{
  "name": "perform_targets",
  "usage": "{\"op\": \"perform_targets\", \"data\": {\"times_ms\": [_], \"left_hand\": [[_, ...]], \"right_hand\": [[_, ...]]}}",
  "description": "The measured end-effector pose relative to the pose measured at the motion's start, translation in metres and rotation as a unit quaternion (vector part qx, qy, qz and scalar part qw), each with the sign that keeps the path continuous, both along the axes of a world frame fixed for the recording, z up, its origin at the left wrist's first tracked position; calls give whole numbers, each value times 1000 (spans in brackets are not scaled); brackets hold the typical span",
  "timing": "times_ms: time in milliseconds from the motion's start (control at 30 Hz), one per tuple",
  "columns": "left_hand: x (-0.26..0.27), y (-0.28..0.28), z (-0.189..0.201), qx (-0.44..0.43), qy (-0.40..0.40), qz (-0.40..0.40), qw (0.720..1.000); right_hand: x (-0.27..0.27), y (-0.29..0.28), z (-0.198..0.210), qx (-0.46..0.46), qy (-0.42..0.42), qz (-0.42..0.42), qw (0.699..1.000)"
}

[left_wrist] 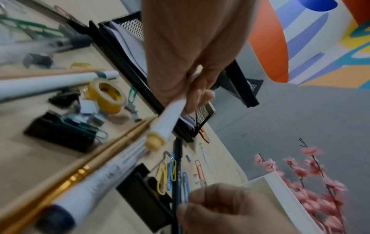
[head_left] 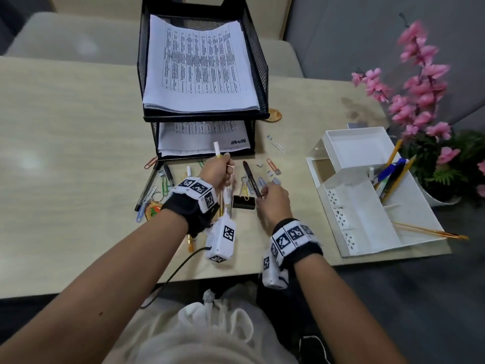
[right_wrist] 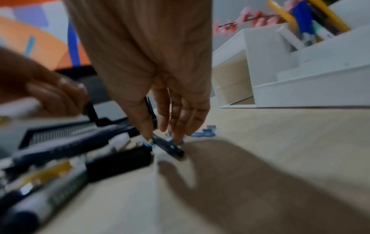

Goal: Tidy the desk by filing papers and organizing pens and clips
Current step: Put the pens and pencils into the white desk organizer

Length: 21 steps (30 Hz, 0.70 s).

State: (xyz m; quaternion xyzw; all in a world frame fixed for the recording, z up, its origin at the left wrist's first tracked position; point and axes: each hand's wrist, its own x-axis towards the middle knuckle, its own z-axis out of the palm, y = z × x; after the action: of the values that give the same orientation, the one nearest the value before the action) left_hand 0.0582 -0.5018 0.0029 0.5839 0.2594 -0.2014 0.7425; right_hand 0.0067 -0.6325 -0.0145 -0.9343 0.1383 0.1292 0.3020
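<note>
On the surface [head_left: 65, 153], the white organizer [head_left: 367, 219] at the right holds pens and pencils [head_left: 391, 174] in its far compartment. Behind the clutter, the black mesh tray [head_left: 258, 64] keeps papers [head_left: 199, 67] on both levels. The left hand [head_left: 219, 172] grips a white pen [head_left: 217, 149] upright. The right hand [head_left: 274, 200] pinches a dark pen [head_left: 250, 177] lying among paper clips [head_left: 246, 185].

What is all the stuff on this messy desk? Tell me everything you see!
Paper tray: one, black mesh, two tiers, desk's far middle.
Papers: two printed stacks, white, one per tier.
Organizer: one, white, right side, holding pens and pencils.
Paper clips: many, mixed colours, scattered in front of tray.
Binder clip: one in the head view, black, between the hands.
Tape roll: one, yellow, among clips.
Flowers: pink, far right.
Left hand: grips white pen.
Right hand: pinches dark pen.
</note>
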Motion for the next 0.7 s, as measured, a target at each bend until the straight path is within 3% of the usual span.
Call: {"op": "perform_targets", "data": {"times_ms": [67,167,300,400,500,600,700], "left_hand": [[-4,8,-3,8,2,-15,1000],[-10,19,-6,-11,30,-12,999],[-16,27,-6,-64,51,-36,996],[-17,29,-5,-120,37,-49,991],[-15,35,-2,-119,6,-31,992],[-10,49,3,-108,-6,-12,994],[-8,62,5,-50,-18,-36,998]], "right_hand": [[-2,0,-4,-59,19,27,998],[-4,-5,-5,-63,19,12,998],[-13,3,1,96,-27,-106,989],[-21,25,13,197,0,-45,979],[-15,43,25,184,58,64,979],[8,49,20,169,47,21,984],[25,57,5,70,30,-14,997]]}}
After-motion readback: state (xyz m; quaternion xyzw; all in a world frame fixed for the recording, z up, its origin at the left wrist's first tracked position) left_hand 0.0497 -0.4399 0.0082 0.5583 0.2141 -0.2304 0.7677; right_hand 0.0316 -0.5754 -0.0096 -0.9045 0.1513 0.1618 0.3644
